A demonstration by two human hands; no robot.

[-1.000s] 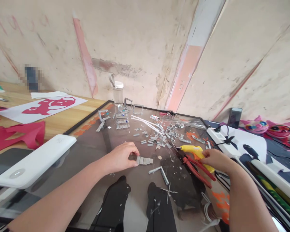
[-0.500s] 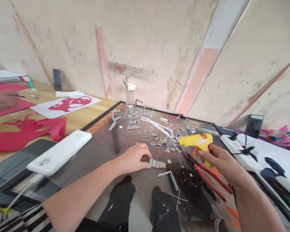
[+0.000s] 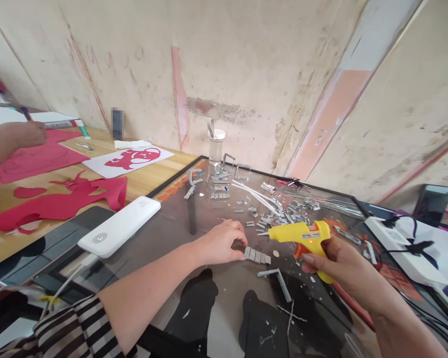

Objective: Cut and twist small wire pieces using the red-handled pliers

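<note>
My left hand [image 3: 224,242] rests on the dark glass tabletop, thumb and forefinger pinched at the left end of a short row of flat grey pieces [image 3: 257,255]. The row lies flat on the glass. My right hand [image 3: 336,261] is wrapped around the handle of a yellow hot glue gun [image 3: 294,233], one finger near its orange trigger. Its nozzle points left, above the row and apart from it. An L-shaped grey piece [image 3: 278,281] lies just nearer to me, and a small round beige disc [image 3: 276,253] sits right of the row.
Loose grey bits [image 3: 291,214] and white glue sticks [image 3: 256,196] lie beyond my hands. Left are a white power bank [image 3: 119,226] and red cut felt [image 3: 78,199]. A co-worker's hand [image 3: 18,136] holds a pen. A power strip [image 3: 403,248] stands right; a lidded jar [image 3: 216,146] stands behind.
The view has turned left, so things sit further right. The glue gun has come left and lower, its nozzle closer to the grey row. My left hand keeps its pinch.
</note>
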